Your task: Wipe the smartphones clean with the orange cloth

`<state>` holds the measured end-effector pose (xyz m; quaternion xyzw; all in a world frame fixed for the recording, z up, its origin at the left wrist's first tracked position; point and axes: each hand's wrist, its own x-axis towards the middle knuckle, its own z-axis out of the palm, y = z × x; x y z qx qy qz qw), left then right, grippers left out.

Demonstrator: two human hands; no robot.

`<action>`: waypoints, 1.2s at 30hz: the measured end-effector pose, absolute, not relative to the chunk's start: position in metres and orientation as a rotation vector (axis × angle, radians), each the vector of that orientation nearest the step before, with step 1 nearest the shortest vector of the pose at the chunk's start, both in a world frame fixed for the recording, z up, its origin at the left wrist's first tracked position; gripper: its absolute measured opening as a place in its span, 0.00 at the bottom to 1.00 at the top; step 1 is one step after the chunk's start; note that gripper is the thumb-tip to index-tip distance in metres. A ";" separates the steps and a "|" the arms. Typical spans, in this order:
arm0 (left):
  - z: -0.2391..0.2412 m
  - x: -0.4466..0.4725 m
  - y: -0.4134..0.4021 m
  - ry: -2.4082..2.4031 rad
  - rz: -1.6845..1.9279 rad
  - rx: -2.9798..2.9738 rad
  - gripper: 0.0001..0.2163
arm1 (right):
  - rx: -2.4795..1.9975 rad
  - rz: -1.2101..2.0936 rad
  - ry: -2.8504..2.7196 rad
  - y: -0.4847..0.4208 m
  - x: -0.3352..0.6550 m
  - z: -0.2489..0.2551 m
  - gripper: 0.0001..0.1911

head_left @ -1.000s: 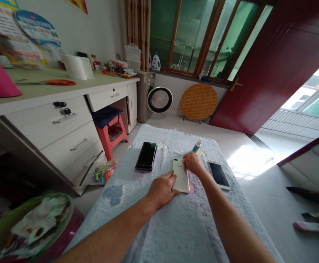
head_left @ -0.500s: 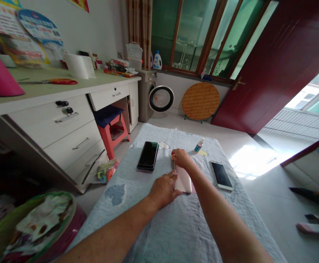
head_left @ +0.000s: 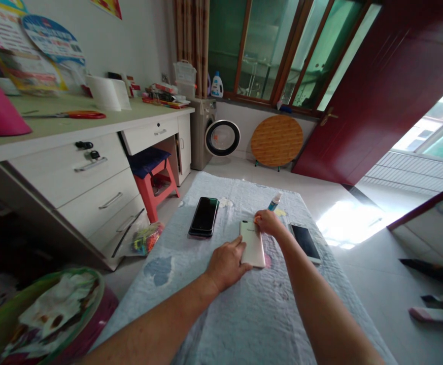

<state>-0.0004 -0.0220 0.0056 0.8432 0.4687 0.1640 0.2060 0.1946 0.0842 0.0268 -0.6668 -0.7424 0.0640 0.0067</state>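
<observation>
A white phone point(head_left: 251, 243) lies back-up on the pale blue quilted cloth point(head_left: 244, 314). My left hand point(head_left: 227, 263) rests on its near left edge, fingers pressed against it. My right hand point(head_left: 269, 223) is at the phone's far right corner, fingers curled around something small that I cannot make out. A black phone point(head_left: 204, 216) lies to the left on the cloth. A third phone point(head_left: 305, 242), dark screen up, lies to the right, partly behind my right forearm. A small spray bottle point(head_left: 273, 202) stands just beyond my right hand.
A white desk with drawers point(head_left: 92, 172) runs along the left, with a red stool point(head_left: 152, 177) under it. A green bin with used tissues point(head_left: 49, 314) sits at the lower left. A washing machine point(head_left: 215, 134), round wooden tabletop point(head_left: 276, 141) and dark red door point(head_left: 377, 91) stand behind.
My right hand slid from the phone's far right corner to the far left, then back to the right corner. My left hand stayed on the phone's near edge.
</observation>
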 end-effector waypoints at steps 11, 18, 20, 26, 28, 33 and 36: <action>0.005 -0.001 -0.022 1.277 0.487 2.367 0.23 | -2.118 0.220 -2.215 0.044 0.197 0.033 0.13; 0.000 -0.002 -0.021 1.274 0.500 2.380 0.22 | -2.072 0.354 -2.276 -0.001 0.192 0.041 0.11; -0.002 -0.002 -0.020 1.274 0.495 2.380 0.22 | -2.055 0.401 -2.308 -0.013 0.191 0.043 0.11; -0.003 -0.002 -0.020 1.269 0.480 2.386 0.23 | -1.936 0.458 -2.454 -0.029 0.190 0.046 0.10; -0.001 -0.002 -0.020 1.263 0.472 2.387 0.23 | -1.937 0.452 -2.474 -0.023 0.189 0.046 0.11; 0.005 -0.003 -0.021 1.264 0.462 2.383 0.23 | -1.961 0.323 -2.351 0.011 0.186 0.039 0.13; 0.007 -0.003 -0.021 1.259 0.440 2.385 0.23 | -1.984 0.219 -2.250 0.034 0.184 0.030 0.13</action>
